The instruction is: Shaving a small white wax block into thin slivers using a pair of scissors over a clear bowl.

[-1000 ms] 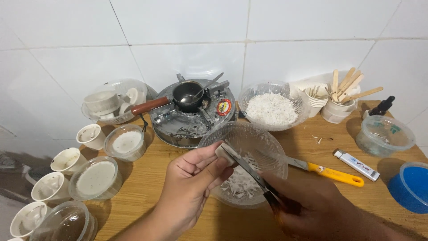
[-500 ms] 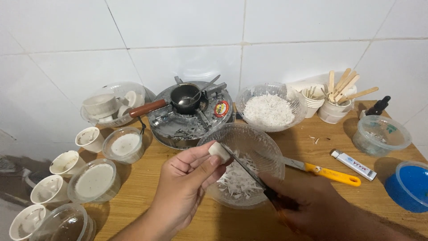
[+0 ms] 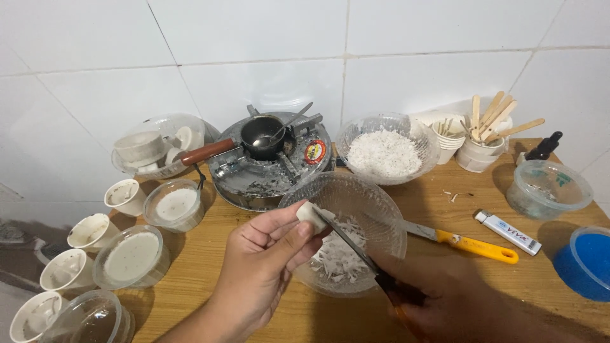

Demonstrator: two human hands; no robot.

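My left hand (image 3: 264, 263) pinches a small white wax chunk (image 3: 311, 215) over a clear plastic bowl (image 3: 381, 219) that holds white shavings (image 3: 337, 254). My right hand (image 3: 445, 305) grips a dark-handled knife (image 3: 356, 249), whose blade rests against the chunk. Both hands hover over the near side of the bowl.
Behind the bowl stands a small round stove (image 3: 270, 171) with a little pan (image 3: 260, 134). A second bowl of white flakes (image 3: 384, 152), cups of wooden sticks (image 3: 480, 149), a yellow-handled knife (image 3: 470, 244), a lighter (image 3: 508, 232), a blue lid (image 3: 588, 263) and several wax-filled cups (image 3: 130, 257) surround it.
The left hand has turned the wax chunk slightly and the knife blade has shifted along it; both hands stay over the bowl.
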